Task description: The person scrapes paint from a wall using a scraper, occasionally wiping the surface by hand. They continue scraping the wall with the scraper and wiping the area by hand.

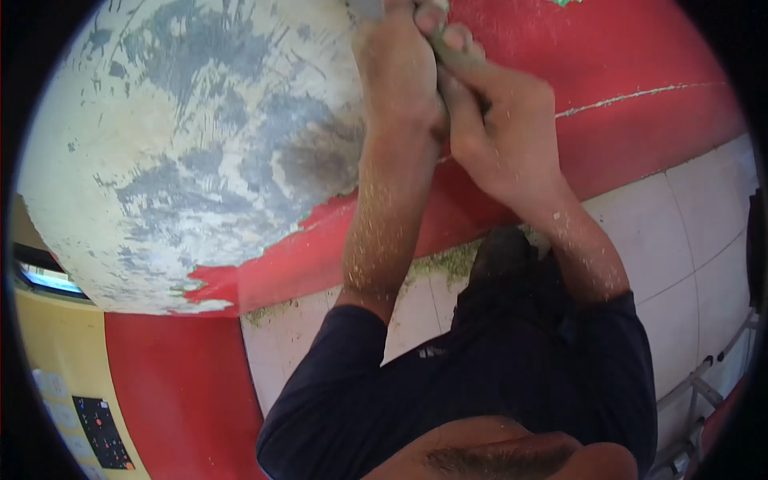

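A paint scraper with a flat grey blade (367, 7) shows at the top edge, partly cut off by the frame. My right hand (508, 120) is wrapped around its thin, dull green handle (453, 58). Close beside it, my left hand (398, 68) is closed near the blade end, its fingertips partly out of view. Both hands are up against the wall (240, 144), where patchy white and grey surface is bare of paint. Red paint (624, 48) covers the wall to the right. Pale flecks cling to both forearms.
Green and pale scrapings (452, 262) lie along the wall's foot on white floor tiles (640, 232). A metal ladder-like frame (704, 392) stands at lower right. At left are a red panel (176, 376) and a yellow wall with a dark poster (102, 432).
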The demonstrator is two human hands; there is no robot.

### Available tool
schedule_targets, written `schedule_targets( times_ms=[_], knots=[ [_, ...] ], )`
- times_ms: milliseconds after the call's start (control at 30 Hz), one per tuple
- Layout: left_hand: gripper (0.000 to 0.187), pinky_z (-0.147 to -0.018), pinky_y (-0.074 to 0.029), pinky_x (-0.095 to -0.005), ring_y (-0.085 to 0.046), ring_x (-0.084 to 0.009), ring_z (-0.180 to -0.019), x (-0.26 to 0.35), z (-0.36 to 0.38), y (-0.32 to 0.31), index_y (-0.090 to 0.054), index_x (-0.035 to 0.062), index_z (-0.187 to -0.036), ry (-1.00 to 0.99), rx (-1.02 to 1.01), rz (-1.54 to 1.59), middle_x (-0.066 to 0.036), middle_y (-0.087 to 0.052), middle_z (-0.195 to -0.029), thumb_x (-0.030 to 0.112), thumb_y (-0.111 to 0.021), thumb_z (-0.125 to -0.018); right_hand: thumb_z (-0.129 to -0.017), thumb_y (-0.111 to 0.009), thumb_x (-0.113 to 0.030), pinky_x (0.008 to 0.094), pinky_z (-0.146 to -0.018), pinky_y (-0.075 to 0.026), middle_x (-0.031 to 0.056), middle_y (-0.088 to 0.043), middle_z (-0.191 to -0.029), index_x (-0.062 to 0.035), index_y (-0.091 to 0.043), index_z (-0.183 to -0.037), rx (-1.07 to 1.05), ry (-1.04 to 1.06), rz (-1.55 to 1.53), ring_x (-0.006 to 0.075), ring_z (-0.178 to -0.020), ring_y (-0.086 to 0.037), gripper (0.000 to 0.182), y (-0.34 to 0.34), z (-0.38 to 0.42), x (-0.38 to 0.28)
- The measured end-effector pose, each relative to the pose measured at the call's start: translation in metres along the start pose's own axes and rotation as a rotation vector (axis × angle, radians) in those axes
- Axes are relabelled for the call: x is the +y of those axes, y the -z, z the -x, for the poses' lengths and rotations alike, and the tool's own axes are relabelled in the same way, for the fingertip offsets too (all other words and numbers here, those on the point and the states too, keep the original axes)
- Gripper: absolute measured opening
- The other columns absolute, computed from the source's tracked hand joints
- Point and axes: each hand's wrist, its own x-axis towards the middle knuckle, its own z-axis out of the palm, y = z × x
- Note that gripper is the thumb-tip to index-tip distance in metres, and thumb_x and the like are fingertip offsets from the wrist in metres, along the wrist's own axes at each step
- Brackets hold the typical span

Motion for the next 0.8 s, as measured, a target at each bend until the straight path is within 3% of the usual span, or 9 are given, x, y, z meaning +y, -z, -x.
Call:
schedule_targets(
  times_ms=[33,67,167,500,600,700,800],
  knots=[
    [0.026,-0.05,-0.044,-0.0337,-0.046,-0.0153,-0.052,0.005,0.0,0.001,-0.044,0.0081,-0.084,-0.027,-0.009,0.019,0.0,-0.039,-0.064,0.027,-0.037,-0.101,-0.079,-0.056,-0.001,0.0408,-0.051,-0.046,0.0204,-0.055,-0.062,-0.0011,-0.064,-0.088,0.008,0.039,0.045,0.0384,-0.057,-0.058,0.012,-0.002,0.001,-0.002],
    [0.027,-0.051,-0.044,-0.0338,-0.045,-0.0144,-0.051,0.002,0.001,0.007,-0.044,0.0099,-0.087,0.077,-0.027,0.02,0.001,-0.037,-0.062,0.031,-0.037,-0.102,-0.078,-0.057,0.0,0.041,-0.051,-0.046,0.0199,-0.055,-0.061,-0.0012,-0.064,-0.089,0.024,0.103,0.095,0.0377,-0.056,-0.058,0.013,-0.003,-0.004,-0.003],
    [0.03,-0.051,-0.043,-0.0337,-0.045,-0.0138,-0.052,-0.012,0.021,0.019,-0.046,0.0108,-0.087,0.188,-0.028,0.106,0.002,-0.037,-0.063,0.036,-0.038,-0.102,-0.076,-0.059,0.002,0.0413,-0.048,-0.045,0.0181,-0.055,-0.06,-0.0004,-0.065,-0.087,-0.002,0.023,0.122,0.0349,-0.054,-0.058,0.013,0.0,0.023,-0.004],
    [0.034,-0.05,-0.044,-0.0341,-0.044,-0.0139,-0.051,-0.021,0.005,0.033,-0.045,0.0102,-0.088,0.175,-0.079,0.097,0.002,-0.036,-0.063,0.041,-0.036,-0.102,-0.075,-0.059,-0.001,0.0406,-0.048,-0.045,0.0171,-0.054,-0.058,-0.0014,-0.066,-0.089,0.025,0.142,0.304,0.033,-0.053,-0.057,0.015,-0.012,0.018,0.0],
    [0.035,-0.05,-0.044,-0.035,-0.044,-0.0145,-0.051,0.014,-0.003,0.009,-0.044,0.01,-0.088,-0.005,-0.063,0.01,0.001,-0.036,-0.064,0.041,-0.036,-0.101,-0.077,-0.059,-0.001,0.0403,-0.049,-0.046,0.0184,-0.054,-0.059,-0.0003,-0.066,-0.091,0.07,0.139,0.206,0.0352,-0.055,-0.057,0.015,-0.018,-0.006,-0.007],
    [0.031,-0.05,-0.043,-0.0341,-0.045,-0.0151,-0.052,-0.015,0.003,0.029,-0.044,0.0085,-0.087,0.154,-0.091,0.154,0.0,-0.038,-0.064,0.036,-0.04,-0.101,-0.079,-0.058,-0.002,0.0398,-0.049,-0.046,0.0189,-0.055,-0.06,-0.0003,-0.065,-0.09,0.072,0.097,0.179,0.0353,-0.055,-0.058,0.013,-0.014,0.014,-0.007],
    [0.031,-0.05,-0.043,-0.0338,-0.045,-0.0152,-0.052,-0.016,0.017,0.022,-0.044,0.0077,-0.085,0.15,-0.018,0.083,0.0,-0.039,-0.064,0.034,-0.041,-0.1,-0.08,-0.058,-0.001,0.0397,-0.049,-0.046,0.0195,-0.055,-0.062,-0.0002,-0.065,-0.091,0.061,0.119,0.272,0.0352,-0.055,-0.058,0.014,-0.008,0.015,-0.004]
  ],
)
